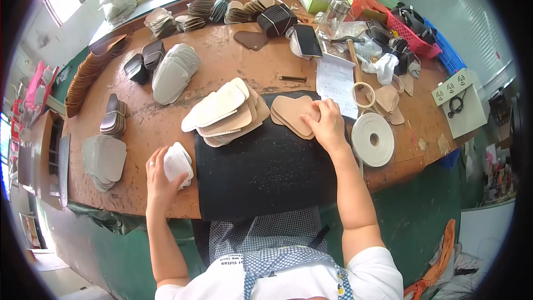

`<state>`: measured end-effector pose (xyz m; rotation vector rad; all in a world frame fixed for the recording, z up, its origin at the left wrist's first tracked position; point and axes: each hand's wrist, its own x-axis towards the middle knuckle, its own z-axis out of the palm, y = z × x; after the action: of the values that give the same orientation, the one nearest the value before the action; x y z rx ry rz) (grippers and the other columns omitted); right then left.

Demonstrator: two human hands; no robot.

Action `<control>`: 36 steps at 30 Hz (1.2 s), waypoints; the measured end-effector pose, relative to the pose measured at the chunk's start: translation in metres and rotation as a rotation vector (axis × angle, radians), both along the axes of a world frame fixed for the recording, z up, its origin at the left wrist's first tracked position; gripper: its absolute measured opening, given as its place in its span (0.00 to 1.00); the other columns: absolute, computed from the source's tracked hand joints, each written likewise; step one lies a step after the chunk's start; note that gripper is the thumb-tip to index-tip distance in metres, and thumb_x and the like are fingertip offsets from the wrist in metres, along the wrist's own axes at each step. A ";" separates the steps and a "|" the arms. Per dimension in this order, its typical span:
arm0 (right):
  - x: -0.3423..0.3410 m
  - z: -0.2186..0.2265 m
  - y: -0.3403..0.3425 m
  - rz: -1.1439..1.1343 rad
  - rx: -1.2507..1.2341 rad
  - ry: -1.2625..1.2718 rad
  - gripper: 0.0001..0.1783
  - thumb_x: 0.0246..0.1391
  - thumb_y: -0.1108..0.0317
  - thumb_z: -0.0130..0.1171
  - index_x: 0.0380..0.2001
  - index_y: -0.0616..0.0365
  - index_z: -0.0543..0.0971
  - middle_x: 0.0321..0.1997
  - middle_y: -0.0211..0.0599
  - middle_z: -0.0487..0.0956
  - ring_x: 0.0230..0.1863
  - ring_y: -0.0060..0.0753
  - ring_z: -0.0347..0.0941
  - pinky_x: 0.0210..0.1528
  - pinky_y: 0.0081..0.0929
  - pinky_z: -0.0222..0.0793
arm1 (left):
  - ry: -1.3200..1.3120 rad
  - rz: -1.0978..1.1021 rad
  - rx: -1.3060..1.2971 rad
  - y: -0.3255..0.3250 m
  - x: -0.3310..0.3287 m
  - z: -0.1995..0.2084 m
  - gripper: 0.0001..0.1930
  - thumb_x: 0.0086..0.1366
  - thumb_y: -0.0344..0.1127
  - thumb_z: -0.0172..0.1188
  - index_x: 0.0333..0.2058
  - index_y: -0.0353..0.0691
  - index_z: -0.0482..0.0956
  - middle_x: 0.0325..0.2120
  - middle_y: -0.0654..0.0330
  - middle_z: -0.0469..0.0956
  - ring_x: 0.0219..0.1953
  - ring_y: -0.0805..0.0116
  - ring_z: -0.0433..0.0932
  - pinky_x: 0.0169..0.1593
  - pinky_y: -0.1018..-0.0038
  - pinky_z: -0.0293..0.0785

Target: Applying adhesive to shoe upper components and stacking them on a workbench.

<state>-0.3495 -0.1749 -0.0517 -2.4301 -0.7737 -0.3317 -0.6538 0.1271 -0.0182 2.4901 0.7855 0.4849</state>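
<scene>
At the left of the black mat (pixel 266 186), my left hand (pixel 160 176) is closed round the edge of a small stack of white rounded cut pieces (pixel 179 162). My right hand (pixel 327 126) rests on the mat's far right part, thumb and fingers pinching the right side of some tan cut pieces (pixel 290 112) that overlap each other. Between the hands, a larger fanned pile of cream and tan pieces (pixel 230 112) lies across the mat's far left corner. What is under my right fingertips is partly hidden.
A white tape roll (pixel 373 140) lies right of the mat, beside written paper (pixel 336 80) and a hammer (pixel 353 58). A phone (pixel 307 40) and a brown piece (pixel 251 39) lie farther back. More stacks (pixel 176 72) stand at left; pink (pixel 413 36) and blue baskets line the back right.
</scene>
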 end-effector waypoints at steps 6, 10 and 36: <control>0.004 -0.003 0.002 -0.013 0.114 0.078 0.19 0.46 0.60 0.75 0.36 0.58 0.80 0.41 0.40 0.78 0.46 0.47 0.75 0.50 0.41 0.73 | 0.197 0.167 -0.085 0.009 -0.026 -0.019 0.39 0.47 0.33 0.78 0.60 0.40 0.73 0.59 0.52 0.70 0.59 0.50 0.70 0.62 0.58 0.69; 0.000 -0.006 0.001 -0.025 0.111 -0.027 0.17 0.46 0.63 0.74 0.36 0.59 0.81 0.39 0.39 0.81 0.45 0.47 0.77 0.49 0.41 0.74 | 0.100 0.165 -0.029 0.002 -0.032 -0.027 0.40 0.48 0.34 0.78 0.61 0.41 0.71 0.56 0.50 0.73 0.58 0.49 0.72 0.60 0.58 0.72; -0.122 0.041 0.030 0.277 0.467 0.893 0.08 0.54 0.76 0.70 0.37 0.61 0.82 0.34 0.24 0.82 0.36 0.13 0.75 0.41 0.14 0.71 | -0.403 -0.173 -0.063 -0.097 0.021 -0.027 0.21 0.54 0.22 0.70 0.49 0.39 0.79 0.46 0.55 0.79 0.49 0.49 0.76 0.53 0.60 0.75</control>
<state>-0.4715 -0.1451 -0.0104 -1.7203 -0.5193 0.5884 -0.6330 0.0300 -0.0449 2.2682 0.4159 0.8484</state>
